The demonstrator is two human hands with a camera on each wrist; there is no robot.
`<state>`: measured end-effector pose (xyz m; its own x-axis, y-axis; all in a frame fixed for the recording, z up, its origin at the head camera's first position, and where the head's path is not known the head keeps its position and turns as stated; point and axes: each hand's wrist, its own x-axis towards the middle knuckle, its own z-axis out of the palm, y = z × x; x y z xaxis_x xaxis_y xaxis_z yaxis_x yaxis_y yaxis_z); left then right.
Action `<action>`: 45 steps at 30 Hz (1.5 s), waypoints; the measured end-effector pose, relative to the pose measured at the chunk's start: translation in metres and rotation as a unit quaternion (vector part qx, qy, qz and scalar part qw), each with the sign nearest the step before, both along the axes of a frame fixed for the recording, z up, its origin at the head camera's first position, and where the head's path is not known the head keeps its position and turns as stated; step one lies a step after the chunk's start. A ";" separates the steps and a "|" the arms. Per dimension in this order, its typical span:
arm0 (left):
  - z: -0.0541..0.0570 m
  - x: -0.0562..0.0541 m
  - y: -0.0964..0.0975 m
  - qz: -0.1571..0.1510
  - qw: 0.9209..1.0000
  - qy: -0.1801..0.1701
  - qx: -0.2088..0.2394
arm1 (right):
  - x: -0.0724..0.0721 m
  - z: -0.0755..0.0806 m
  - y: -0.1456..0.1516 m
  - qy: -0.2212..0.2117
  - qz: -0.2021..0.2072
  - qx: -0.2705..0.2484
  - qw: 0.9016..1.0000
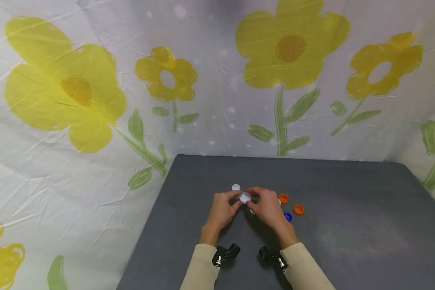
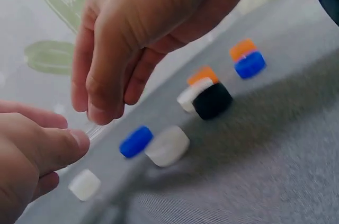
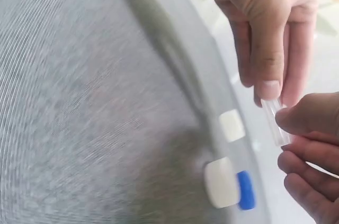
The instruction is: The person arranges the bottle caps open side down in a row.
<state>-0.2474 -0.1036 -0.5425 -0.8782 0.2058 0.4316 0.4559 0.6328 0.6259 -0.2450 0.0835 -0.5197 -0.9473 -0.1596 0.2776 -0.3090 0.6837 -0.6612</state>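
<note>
Between my two hands is a clear, shallow round cap (image 1: 245, 197), its rim turned up toward the head view and its middle looking whitish. My left hand (image 1: 222, 209) pinches it from the left, thumb and fingertips at its edge. On the opposite side my right hand (image 1: 268, 205) pinches it too. Seen edge-on in the right wrist view, the clear cap (image 3: 274, 123) is thin and tilted, held above the table. Just beyond the left fingers lies a white cap (image 1: 236, 187). Several other caps lie under and beside the right hand, partly hidden by it in the head view.
On the grey table (image 1: 348, 225), two orange caps (image 1: 299, 209) and a blue cap (image 1: 288, 217) lie right of the hands. The left wrist view also shows a black cap (image 2: 212, 100) and a larger white cap (image 2: 168, 145). A flower-printed cloth (image 1: 217, 121) hangs behind the table.
</note>
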 end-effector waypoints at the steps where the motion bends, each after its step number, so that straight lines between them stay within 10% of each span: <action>1: 0.004 0.002 -0.001 -0.001 1.000 0.000 0.003 | 0.002 0.003 0.000 0.002 0.001 -0.003 1.000; 22: 0.051 0.051 -0.016 -0.020 0.997 0.001 0.068 | 0.055 0.043 0.004 0.049 0.023 -0.077 0.996; 35: 0.034 0.071 -0.013 -0.048 0.993 0.081 0.070 | 0.074 0.022 0.012 0.038 0.008 -0.119 0.992; 45: 0.026 0.072 -0.010 -0.048 0.986 0.126 0.099 | 0.073 0.022 0.010 -0.117 0.010 -0.225 0.967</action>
